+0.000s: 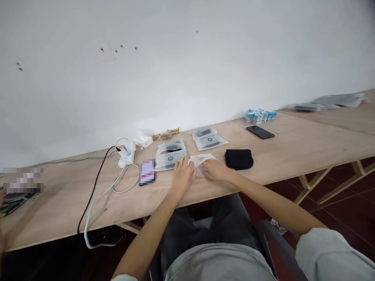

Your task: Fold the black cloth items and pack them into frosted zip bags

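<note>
A translucent white plastic bag lies at the table's front edge between my hands. My left hand is closed on its left edge, with the fingers bent over the plastic. My right hand curls at the bag's right side, its fingers closed against the plastic and their tips hidden. Whether anything is inside this bag, I cannot tell. Just beyond my left hand lie frosted bags with dark contents and printed lettering. More such bags rest farther back. A folded black cloth-like bundle is right of my right hand.
Left of my hands are a phone, a power strip and loose cables. Wrapped snacks lie by the wall. Small blue-white boxes and a dark phone are at right. Another person's hand shows far left.
</note>
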Tool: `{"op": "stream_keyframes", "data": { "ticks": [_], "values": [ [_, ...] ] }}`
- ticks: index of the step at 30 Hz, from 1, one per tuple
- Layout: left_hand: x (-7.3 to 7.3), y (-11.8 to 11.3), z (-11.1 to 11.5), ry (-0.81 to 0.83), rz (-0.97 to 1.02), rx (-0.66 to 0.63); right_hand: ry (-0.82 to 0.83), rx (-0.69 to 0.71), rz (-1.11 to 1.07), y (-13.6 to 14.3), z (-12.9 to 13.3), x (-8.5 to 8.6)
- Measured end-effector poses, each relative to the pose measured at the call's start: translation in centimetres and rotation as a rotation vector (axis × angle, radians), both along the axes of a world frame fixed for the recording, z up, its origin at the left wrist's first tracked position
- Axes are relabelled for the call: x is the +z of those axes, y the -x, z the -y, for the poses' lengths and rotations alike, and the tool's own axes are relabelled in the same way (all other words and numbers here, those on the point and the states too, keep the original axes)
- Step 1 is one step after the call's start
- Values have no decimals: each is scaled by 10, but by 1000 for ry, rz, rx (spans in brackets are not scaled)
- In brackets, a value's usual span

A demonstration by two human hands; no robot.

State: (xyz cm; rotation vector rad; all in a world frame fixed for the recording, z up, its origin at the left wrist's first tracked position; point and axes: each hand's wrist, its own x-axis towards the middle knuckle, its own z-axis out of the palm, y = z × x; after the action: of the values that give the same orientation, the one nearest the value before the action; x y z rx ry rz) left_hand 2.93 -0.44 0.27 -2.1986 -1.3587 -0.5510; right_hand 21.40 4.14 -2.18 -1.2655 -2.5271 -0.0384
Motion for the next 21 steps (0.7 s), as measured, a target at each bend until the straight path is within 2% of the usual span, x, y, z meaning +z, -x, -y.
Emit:
{"op": "stream_keyframes", "data": {
  "ticks": [6,10,13,17,19,21],
  "values": [
    [5,0,-7,8,-149,-102,-17,8,-68,-9,-7,4],
    [10,-1,-6,15,-216,-169,33,35,-92,-15,-7,4],
    [14,0,-6,4,-231,-153,77,140,-121,-23,0,7],
    [17,1,-12,-8,-228,-129,185,277,-234,-49,18,23],
    [17,1,-16,-14,-222,-115,183,235,-293,-68,22,32],
    [16,0,-19,-20,-213,-96,134,89,-300,-89,20,36]
  ]
}}
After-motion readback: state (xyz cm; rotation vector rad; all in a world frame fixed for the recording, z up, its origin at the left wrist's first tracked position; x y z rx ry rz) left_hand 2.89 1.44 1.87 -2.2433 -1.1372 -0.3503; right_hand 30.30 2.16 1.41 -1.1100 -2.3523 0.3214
